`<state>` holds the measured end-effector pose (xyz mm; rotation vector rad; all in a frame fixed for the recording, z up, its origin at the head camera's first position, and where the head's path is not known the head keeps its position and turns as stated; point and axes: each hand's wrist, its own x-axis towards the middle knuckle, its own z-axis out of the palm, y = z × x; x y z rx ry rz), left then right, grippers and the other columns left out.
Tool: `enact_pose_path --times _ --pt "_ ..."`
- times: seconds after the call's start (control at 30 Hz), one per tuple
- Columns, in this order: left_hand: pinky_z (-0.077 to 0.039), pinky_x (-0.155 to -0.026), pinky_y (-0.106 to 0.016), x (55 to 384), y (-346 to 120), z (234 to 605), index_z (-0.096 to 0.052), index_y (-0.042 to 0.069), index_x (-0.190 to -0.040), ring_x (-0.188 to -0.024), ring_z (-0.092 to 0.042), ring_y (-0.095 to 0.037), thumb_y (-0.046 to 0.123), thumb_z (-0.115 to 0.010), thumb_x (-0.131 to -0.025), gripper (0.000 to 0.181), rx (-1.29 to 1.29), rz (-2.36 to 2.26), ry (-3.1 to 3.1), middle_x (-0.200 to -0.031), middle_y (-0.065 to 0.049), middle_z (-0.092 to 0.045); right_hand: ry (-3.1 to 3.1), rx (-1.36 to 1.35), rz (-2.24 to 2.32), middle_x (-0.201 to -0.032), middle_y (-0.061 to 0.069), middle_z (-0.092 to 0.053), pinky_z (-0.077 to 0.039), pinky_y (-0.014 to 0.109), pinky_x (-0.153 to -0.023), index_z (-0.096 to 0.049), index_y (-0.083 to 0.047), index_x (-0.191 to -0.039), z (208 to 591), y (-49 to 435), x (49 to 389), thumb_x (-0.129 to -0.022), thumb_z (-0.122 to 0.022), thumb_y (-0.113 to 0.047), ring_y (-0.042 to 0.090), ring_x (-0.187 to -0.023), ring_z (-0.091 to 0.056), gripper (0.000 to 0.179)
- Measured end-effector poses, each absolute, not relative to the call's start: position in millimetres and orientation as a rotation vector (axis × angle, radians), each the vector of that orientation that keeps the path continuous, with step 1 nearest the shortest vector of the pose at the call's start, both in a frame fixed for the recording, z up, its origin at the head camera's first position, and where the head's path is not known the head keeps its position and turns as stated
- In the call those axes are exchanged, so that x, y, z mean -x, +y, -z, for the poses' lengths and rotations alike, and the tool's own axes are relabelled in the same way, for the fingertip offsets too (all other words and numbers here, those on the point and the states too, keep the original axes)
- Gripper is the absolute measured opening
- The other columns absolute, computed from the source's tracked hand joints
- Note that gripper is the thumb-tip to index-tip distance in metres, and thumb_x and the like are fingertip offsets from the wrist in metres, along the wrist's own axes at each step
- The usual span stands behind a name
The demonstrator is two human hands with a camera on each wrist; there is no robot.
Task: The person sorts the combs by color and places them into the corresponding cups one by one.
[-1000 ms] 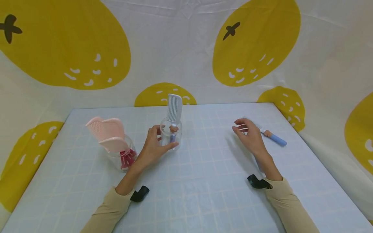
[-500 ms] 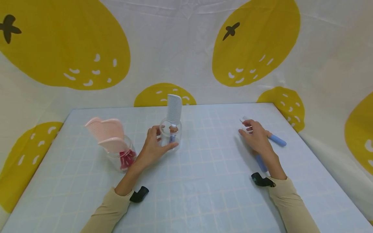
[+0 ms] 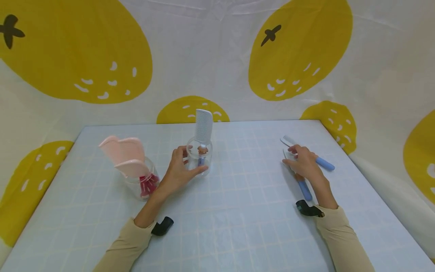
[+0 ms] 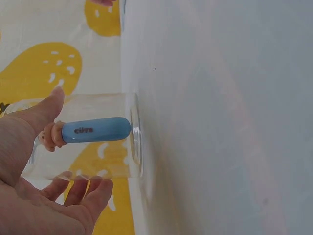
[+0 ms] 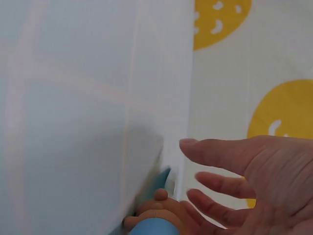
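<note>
My left hand (image 3: 179, 170) grips a clear glass jar (image 3: 208, 162), thumb on one side and fingers on the other. A pale blue comb (image 3: 204, 126) stands in the jar with its teeth above the rim. Its blue handle (image 4: 98, 129), below a small brown bear figure, shows through the glass in the left wrist view. At the right, my right hand (image 3: 304, 163) is low over a comb with a blue handle (image 3: 305, 190), thumb and fingers apart. That comb's bear figure (image 5: 161, 213) is beside the fingers in the right wrist view. Another blue-handled comb (image 3: 325, 164) lies just beyond, partly behind the hand.
Left of the left forearm, a second glass jar (image 3: 133, 187) holds several pink combs (image 3: 127, 151) with dark pink handles. Both jars stand on a pale blue checked tablecloth (image 3: 231, 226). A white curtain (image 3: 204, 56) with yellow fruit prints hangs behind the table.
My right hand has moved right and toward me, down over the nearer comb, uncovering more of the far comb's teeth. The left hand and its jar have stayed put.
</note>
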<state>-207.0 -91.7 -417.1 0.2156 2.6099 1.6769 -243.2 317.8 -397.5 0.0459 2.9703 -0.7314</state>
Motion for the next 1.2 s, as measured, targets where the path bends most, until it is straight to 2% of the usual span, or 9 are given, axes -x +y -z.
enact_pose_path --times 0.17,0.3,0.5,0.67,0.77,0.87,0.97,1.1,1.2 --pt "-0.037 -0.117 -0.053 207 -92 418 -0.030 -0.001 -0.147 -0.136 -0.039 -0.035 0.024 -0.085 -0.087 0.086 -0.217 -1.678 2.607 -0.141 -0.019 -0.035 2.940 -0.087 0.683 -0.130 0.034 -0.052 -0.052 0.055 -0.087 -0.051 0.009 -0.134 396 320 239 -0.096 -0.072 -0.019 0.046 -0.106 -0.050 0.052" --pt "-0.037 -0.117 -0.053 207 -91 419 -0.030 -0.001 -0.147 -0.135 -0.039 -0.035 0.024 -0.086 -0.087 0.085 -0.220 -1.683 2.605 -0.141 -0.019 -0.036 2.941 -0.090 0.626 -0.128 0.036 -0.051 -0.046 0.061 -0.093 -0.052 0.011 -0.130 396 322 236 -0.094 -0.073 -0.017 0.049 -0.111 -0.043 0.051" --pt "-0.037 -0.117 -0.053 207 -91 419 -0.031 0.000 -0.147 -0.136 -0.040 -0.035 0.025 -0.086 -0.087 0.086 -0.218 -1.680 2.606 -0.140 -0.019 -0.037 2.944 -0.069 0.606 -0.128 0.037 -0.052 -0.045 0.065 -0.096 -0.052 0.012 -0.129 398 323 235 -0.093 -0.073 -0.015 0.051 -0.113 -0.042 0.049" --pt "-0.037 -0.116 -0.053 207 -91 418 -0.030 0.000 -0.147 -0.136 -0.040 -0.035 0.025 -0.085 -0.087 0.086 -0.223 -1.683 2.609 -0.141 -0.020 -0.036 2.947 -0.012 0.607 -0.127 0.035 -0.057 -0.046 0.065 -0.094 -0.056 0.011 -0.127 394 321 233 -0.093 -0.073 -0.015 0.051 -0.112 -0.044 0.046" --pt "-0.037 -0.116 -0.053 207 -91 418 -0.030 0.000 -0.147 -0.135 -0.040 -0.036 0.025 -0.085 -0.087 0.086 -0.219 -1.678 2.613 -0.141 -0.020 -0.036 2.934 -0.001 0.639 -0.126 0.035 -0.059 -0.051 0.060 -0.089 -0.057 0.010 -0.127 392 319 233 -0.094 -0.070 -0.014 0.048 -0.110 -0.047 0.043" --pt "-0.037 -0.117 -0.054 206 -91 418 -0.030 0.000 -0.147 -0.136 -0.039 -0.036 0.025 -0.085 -0.087 0.086 -0.216 -1.677 2.611 -0.141 -0.020 -0.036 2.919 -0.001 0.672 -0.124 0.033 -0.061 -0.056 0.051 -0.083 -0.058 0.010 -0.128 391 319 234 -0.095 -0.067 -0.015 0.043 -0.104 -0.056 0.042" --pt "-0.037 -0.117 -0.054 206 -91 418 -0.030 0.000 -0.147 -0.136 -0.039 -0.036 0.025 -0.085 -0.087 0.086 -0.217 -1.676 2.610 -0.141 -0.020 -0.035 2.928 0.015 0.695 -0.118 0.030 -0.066 -0.057 0.048 -0.082 -0.061 0.011 -0.124 390 319 236 -0.096 -0.067 -0.015 0.036 -0.095 -0.064 0.039" --pt "-0.037 -0.117 -0.053 206 -92 418 -0.030 -0.001 -0.147 -0.135 -0.039 -0.036 0.024 -0.085 -0.087 0.086 -0.218 -1.683 2.605 -0.140 -0.020 -0.035 2.946 0.032 0.740 -0.109 0.028 -0.069 -0.058 0.048 -0.083 -0.064 0.012 -0.118 386 317 236 -0.097 -0.067 -0.013 0.030 -0.083 -0.066 0.033" --pt "-0.036 -0.117 -0.053 206 -92 418 -0.029 -0.001 -0.148 -0.135 -0.039 -0.036 0.024 -0.085 -0.087 0.086 -0.216 -1.689 2.601 -0.140 -0.020 -0.035 2.914 -0.001 0.795 -0.112 0.029 -0.066 -0.061 0.042 -0.072 -0.062 0.011 -0.121 382 315 234 -0.099 -0.066 -0.011 0.026 -0.070 -0.066 0.032"
